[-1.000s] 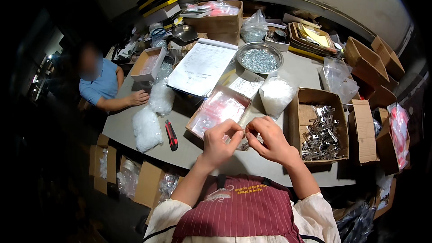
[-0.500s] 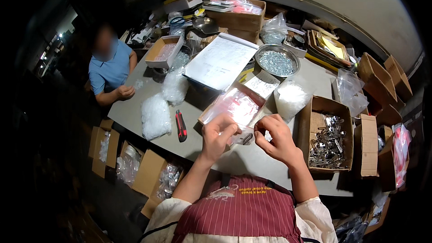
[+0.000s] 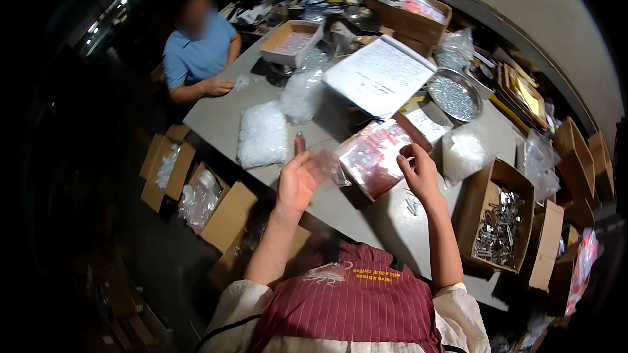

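Note:
My left hand [image 3: 297, 183] is raised over the near edge of the grey table [image 3: 216, 108], palm up, and holds a small clear plastic bag [image 3: 325, 165] by its edge. My right hand [image 3: 418, 173] reaches onto a shallow cardboard tray of small red-printed bags [image 3: 373, 157]. Its fingertips rest on the tray's right edge and are hidden behind the hand. A few small metal parts [image 3: 412, 206] lie on the table just below my right hand. I wear a red striped apron [image 3: 353, 301].
An open cardboard box of metal clips [image 3: 497, 225] stands at the right. Behind the tray are a metal bowl of small screws [image 3: 453, 97], a white paper pad [image 3: 379, 75], bags of white parts [image 3: 261, 134], and a red-handled cutter [image 3: 299, 142]. A person in a blue shirt [image 3: 199, 52] sits at the far left. Cartons [image 3: 167, 167] stand on the floor.
My hands were together on a small bag. They have parted: the left keeps the clear bag and the right has moved onto the tray of red-printed bags. The view has tilted left.

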